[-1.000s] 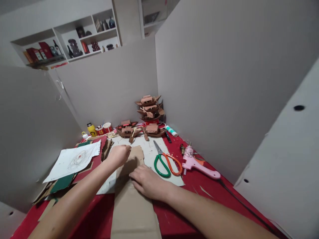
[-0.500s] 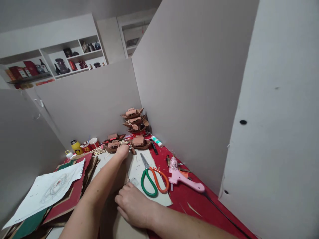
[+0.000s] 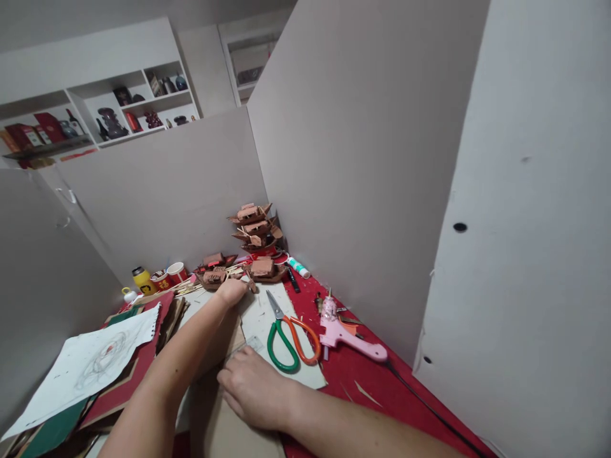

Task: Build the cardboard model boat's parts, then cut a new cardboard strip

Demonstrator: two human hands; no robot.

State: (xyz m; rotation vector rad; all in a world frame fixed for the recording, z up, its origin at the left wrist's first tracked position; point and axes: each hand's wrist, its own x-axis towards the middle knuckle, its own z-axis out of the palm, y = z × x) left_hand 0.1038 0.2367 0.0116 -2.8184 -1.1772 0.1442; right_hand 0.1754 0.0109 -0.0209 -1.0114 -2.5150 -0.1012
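My left hand [image 3: 232,292] reaches far forward with its fingers curled closed, beside a small brown piece [image 3: 252,286] and just in front of a brown model boat [image 3: 212,278]. Whatever those fingers hold is hidden. My right hand [image 3: 252,387] is closer to me, its fingers bent and closed on a sheet of cardboard [image 3: 238,436]. A clear ruler [image 3: 254,343] shows partly beyond its fingertips. Scissors [image 3: 291,337] with one green and one orange handle lie to the right of both hands, blades pointing away.
A pink glue gun [image 3: 351,340] with a black cord lies on the red cloth [image 3: 344,401]. Stacked model boats [image 3: 255,226] stand in the far corner. Paper with a drawing [image 3: 95,356] tops layered cardboard at left. Cups [image 3: 176,273] and a yellow bottle [image 3: 143,280] stand behind. Grey panels [image 3: 363,159] enclose the table.
The view has shifted slightly. The cardboard between my arms has changed position, and more of the clear ruler shows. My right hand stays in nearly the same place.
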